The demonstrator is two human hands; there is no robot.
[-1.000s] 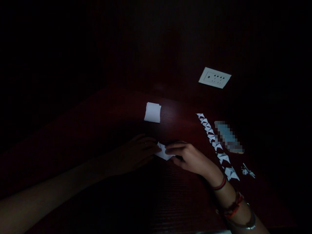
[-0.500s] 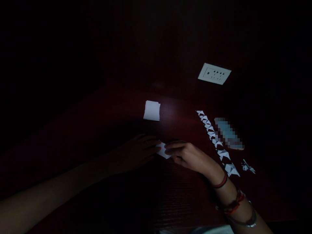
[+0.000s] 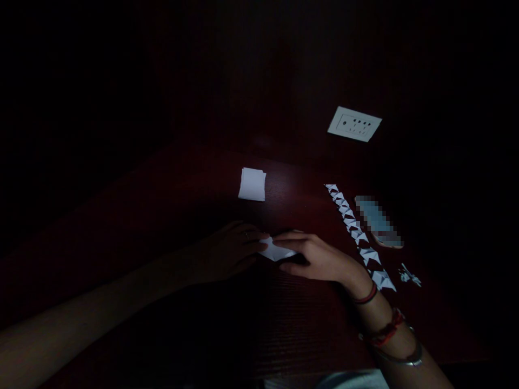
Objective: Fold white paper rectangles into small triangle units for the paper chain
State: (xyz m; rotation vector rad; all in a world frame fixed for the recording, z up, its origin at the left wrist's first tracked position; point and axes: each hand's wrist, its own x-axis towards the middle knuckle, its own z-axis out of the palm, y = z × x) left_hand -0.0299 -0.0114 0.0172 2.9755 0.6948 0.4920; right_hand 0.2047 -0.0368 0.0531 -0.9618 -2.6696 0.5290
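Between my hands, a small piece of white folded paper (image 3: 275,252) lies on the dark red table. My left hand (image 3: 239,246), deep in shadow, holds down the paper's left end with its fingertips. From the right, my right hand (image 3: 314,255) has its fingers stretched over the paper's upper and right part, and its thumb sits lower, near the bottom edge. Farther back stands a stack of square white paper (image 3: 252,184). To the right of my right hand runs a row of folded white paper pieces (image 3: 349,222).
A phone (image 3: 379,220) with a blurred screen lies right of the row. Small white scraps (image 3: 410,275) are nearer on that side. A socket plate (image 3: 354,123) is on the back wall. Something pale (image 3: 352,380) shows at the table's front edge. Much of the scene is dark.
The paper now shows a wider, pointed shape toward the right. My right hand has shifted slightly right, its thumb spread from the fingers. My left hand has stayed nearly in place.
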